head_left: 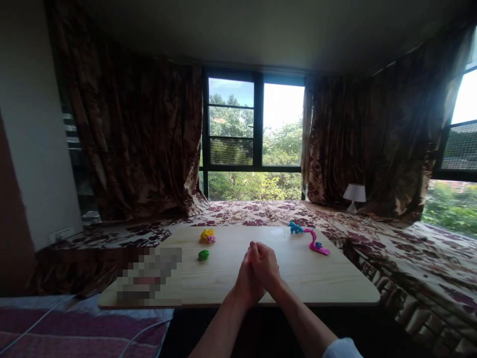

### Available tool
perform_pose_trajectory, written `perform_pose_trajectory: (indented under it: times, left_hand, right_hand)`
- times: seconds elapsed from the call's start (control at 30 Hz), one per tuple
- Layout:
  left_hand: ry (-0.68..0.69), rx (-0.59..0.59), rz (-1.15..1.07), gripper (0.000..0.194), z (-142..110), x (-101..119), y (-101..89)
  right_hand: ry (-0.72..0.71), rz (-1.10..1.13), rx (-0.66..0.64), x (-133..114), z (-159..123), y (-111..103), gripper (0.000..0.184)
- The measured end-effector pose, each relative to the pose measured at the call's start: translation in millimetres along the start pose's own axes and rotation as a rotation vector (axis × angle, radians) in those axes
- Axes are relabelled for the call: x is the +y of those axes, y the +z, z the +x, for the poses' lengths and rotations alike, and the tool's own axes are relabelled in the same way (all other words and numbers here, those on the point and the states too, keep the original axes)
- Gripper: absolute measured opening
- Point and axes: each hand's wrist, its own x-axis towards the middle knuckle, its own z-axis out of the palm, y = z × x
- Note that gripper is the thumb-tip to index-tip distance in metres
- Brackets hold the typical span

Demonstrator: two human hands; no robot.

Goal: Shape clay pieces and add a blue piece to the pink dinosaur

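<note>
Both hands are pressed together over the middle of the wooden table (223,283). My left hand (246,286) lies underneath, palm turned up and fingers closed. My right hand (265,263) is wrapped over it from the right. A hint of red shows between the palms, but what they enclose is hidden. To the left sit a green lump of modelling clay (203,255) and a yellow lump (207,233) with a pink piece (211,239) against it. At the far right stands a blue clay animal figure (296,227), touching a curved magenta clay strip (313,241) with a blue bit (318,245) on it.
A blurred-out patch (152,278) covers the table's left part. Beyond the table is a ledge with a flowered cloth (257,214), bearing a small white lamp (354,194). White cables (143,328) run over the striped bedding (74,330) at lower left.
</note>
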Motion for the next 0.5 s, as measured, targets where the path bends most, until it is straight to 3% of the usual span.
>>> perform_pose_trajectory:
  times: [0.13,0.3,0.5]
  left_hand:
    - [-0.015,0.019,0.006,0.031,8.9,10.7,-4.2]
    - [0.070,0.092,0.012,0.028,16.2,14.0,0.0]
    - [0.228,0.222,0.029,0.025,15.3,14.5,-2.5]
  right_hand:
    - [-0.011,-0.002,0.010,8.0,0.3,-1.3,0.038]
    - [-0.057,-0.007,0.073,6.0,4.0,-0.7,0.015]
    - [-0.014,0.117,0.039,-0.1,4.5,13.1,0.026]
